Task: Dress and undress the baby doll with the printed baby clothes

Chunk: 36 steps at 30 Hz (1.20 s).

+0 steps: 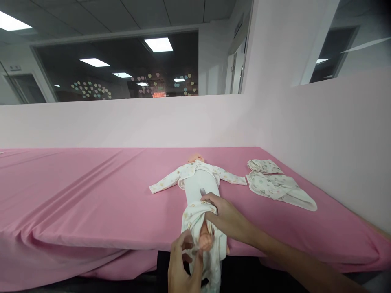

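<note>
A baby doll (196, 158) lies on its back, with its head away from me. It wears a white printed baby top (167, 180), its sleeves spread to both sides, over a plain white torso. My right hand (224, 213) pinches the bunched cloth of white printed baby pants (192, 215) over the doll's legs. The doll's bare foot (205, 241) pokes out below that cloth. Beside the foot is my left hand (185, 260), fingers curved and apart, with the thumb close to the foot; whether it touches I cannot tell. The rest of the pants hangs over the near edge.
A pink sheet (91, 195) covers the table and drapes in folds over its front edge. Folded white printed baby cloths (276, 185) lie on the right. Behind stands a pale wall (137, 124) below a large window (122, 69); another wall closes the right side.
</note>
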Each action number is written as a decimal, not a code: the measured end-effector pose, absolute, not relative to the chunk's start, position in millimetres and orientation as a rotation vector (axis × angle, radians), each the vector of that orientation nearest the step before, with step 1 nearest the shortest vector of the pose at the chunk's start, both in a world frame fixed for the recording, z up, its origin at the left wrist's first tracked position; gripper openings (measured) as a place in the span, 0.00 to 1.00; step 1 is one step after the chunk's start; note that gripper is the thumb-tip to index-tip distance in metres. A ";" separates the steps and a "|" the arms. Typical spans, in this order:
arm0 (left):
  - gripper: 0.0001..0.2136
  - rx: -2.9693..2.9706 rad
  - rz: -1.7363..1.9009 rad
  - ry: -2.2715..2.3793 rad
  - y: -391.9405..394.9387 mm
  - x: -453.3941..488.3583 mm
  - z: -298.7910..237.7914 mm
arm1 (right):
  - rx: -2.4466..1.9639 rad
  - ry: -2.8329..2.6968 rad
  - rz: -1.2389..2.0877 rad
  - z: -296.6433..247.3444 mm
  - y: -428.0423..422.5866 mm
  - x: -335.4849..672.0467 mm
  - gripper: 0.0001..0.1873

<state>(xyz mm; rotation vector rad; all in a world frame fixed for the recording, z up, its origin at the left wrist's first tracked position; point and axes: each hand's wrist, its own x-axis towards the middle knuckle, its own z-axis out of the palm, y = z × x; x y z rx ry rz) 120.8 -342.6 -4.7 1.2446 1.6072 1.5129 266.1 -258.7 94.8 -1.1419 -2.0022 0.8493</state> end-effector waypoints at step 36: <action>0.23 1.870 1.185 1.656 -325.3 89.1 39.5 | -1.352 -2.205 0.481 67.1 -266.1 252.2 0.11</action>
